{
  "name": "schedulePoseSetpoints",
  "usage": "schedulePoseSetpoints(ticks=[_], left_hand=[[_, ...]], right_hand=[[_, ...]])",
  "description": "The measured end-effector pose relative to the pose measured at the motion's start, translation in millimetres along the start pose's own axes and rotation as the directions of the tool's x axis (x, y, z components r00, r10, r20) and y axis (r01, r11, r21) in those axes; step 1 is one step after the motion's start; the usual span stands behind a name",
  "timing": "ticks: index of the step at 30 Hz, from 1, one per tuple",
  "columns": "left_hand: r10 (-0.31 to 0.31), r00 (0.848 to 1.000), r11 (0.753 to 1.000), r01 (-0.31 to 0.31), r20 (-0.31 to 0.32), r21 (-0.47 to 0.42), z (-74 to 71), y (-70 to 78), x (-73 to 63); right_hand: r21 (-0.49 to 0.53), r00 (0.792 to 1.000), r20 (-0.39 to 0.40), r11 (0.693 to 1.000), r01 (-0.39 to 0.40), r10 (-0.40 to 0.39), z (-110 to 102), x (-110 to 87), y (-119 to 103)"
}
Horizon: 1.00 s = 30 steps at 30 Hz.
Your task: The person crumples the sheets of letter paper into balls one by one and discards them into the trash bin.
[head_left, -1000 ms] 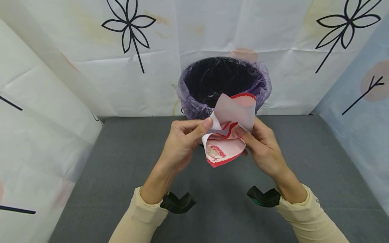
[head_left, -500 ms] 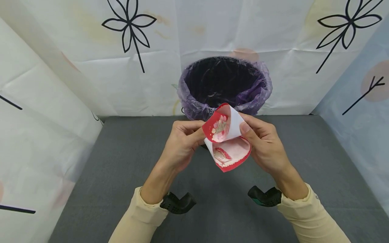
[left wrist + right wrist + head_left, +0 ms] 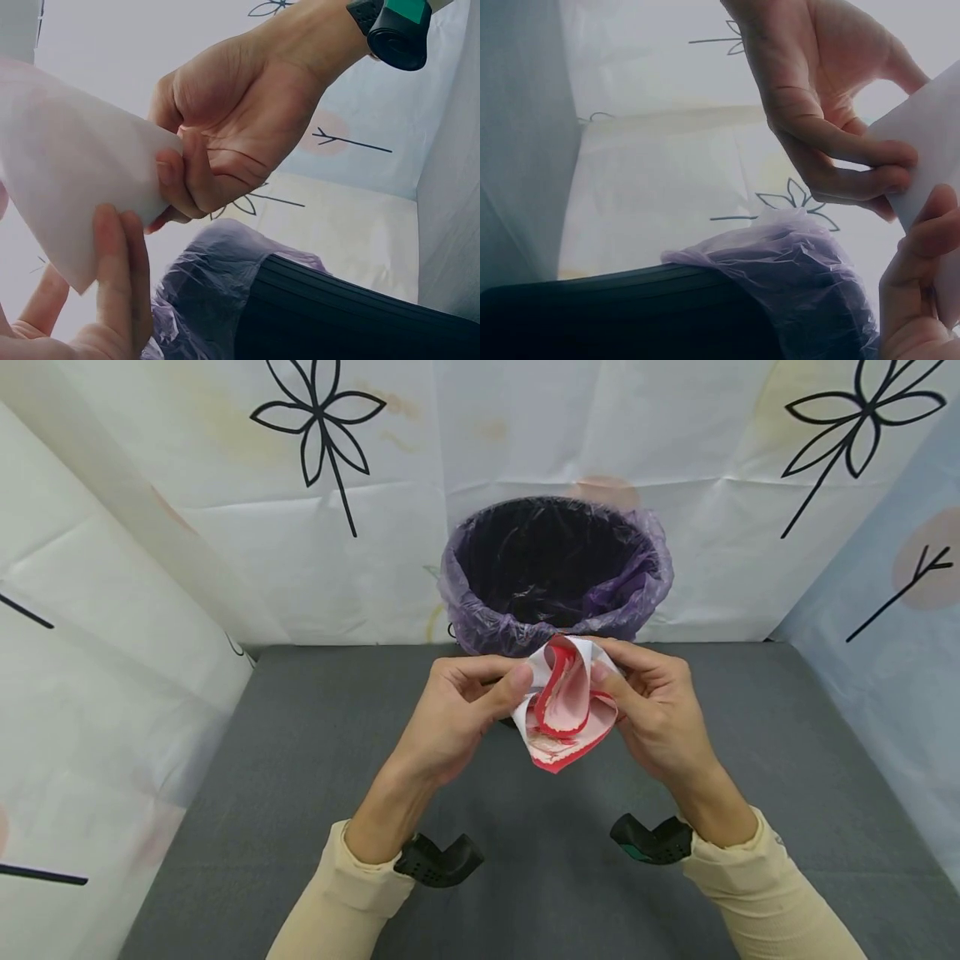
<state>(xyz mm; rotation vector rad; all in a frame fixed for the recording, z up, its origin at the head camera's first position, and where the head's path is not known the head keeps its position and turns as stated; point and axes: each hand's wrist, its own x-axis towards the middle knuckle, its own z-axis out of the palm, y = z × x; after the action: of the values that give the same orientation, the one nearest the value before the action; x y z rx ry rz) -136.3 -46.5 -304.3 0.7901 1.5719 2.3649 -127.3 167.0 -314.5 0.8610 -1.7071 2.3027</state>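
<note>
Over the dark grey tabletop (image 3: 322, 735), in front of the black ribbed bin (image 3: 337, 319), a red-edged printed paper sheet (image 3: 566, 693) is being held up between two hands. At its left edge it is being pinched by the left hand (image 3: 461, 718): the thumb is being pressed on the front, and the fingers are being kept behind, against the white back. At its right edge it is being gripped in a similar way by the right hand (image 3: 660, 718). In both hands, only the paper is being left room between thumb and fingers. In the middle, a narrow loop is being formed, and its rounded end is being hung over the lower flap. On the bin, the mouth is being covered by a purple plastic liner (image 3: 480, 627); whether it is being touched by the sheet cannot be told from the head view.

From here, it may be judged, the loop could be sprung open if the pinch is being loosened, because the paper seems rather stiff. A corner could be torn or creased wrongly if both edges are being pulled apart unevenly. Because the bin is being kept so near, the sheet, once slipped, could be lost into it.
</note>
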Motion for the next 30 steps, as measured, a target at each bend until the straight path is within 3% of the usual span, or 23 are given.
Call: schedulePoseSetpoints(ticks=[5,10,20,25,30], left_hand=[[-0.013,0.999,0.999,0.012,0.030,0.033,-0.9,1.0,-1.1],[-0.070,0.997,0.996,0.068,0.040,0.049,2.6,3.6,-2.6],[-0.201,0.979,0.962,0.205,-0.040,0.180,17.7,18.6,-4.5],[-0.187,0.982,0.952,0.189,-0.032,0.241,17.7,19.8,-5.6],[-0.163,0.987,0.961,0.159,-0.002,0.227,16.2,19.7,-5.5]], right_hand=[[-0.080,1.000,-0.009,0.997,0.024,-0.024,1.0,0.9,-0.9],[-0.102,0.996,0.005,0.990,0.093,-0.093,1.8,2.7,-0.9],[-0.193,0.989,-0.003,0.970,0.146,-0.149,5.0,1.9,-3.2],[-0.063,0.994,0.037,0.993,0.101,-0.099,1.9,0.6,-2.4],[-0.009,0.999,0.050,1.000,-0.002,0.003,2.1,0.9,-3.2]])
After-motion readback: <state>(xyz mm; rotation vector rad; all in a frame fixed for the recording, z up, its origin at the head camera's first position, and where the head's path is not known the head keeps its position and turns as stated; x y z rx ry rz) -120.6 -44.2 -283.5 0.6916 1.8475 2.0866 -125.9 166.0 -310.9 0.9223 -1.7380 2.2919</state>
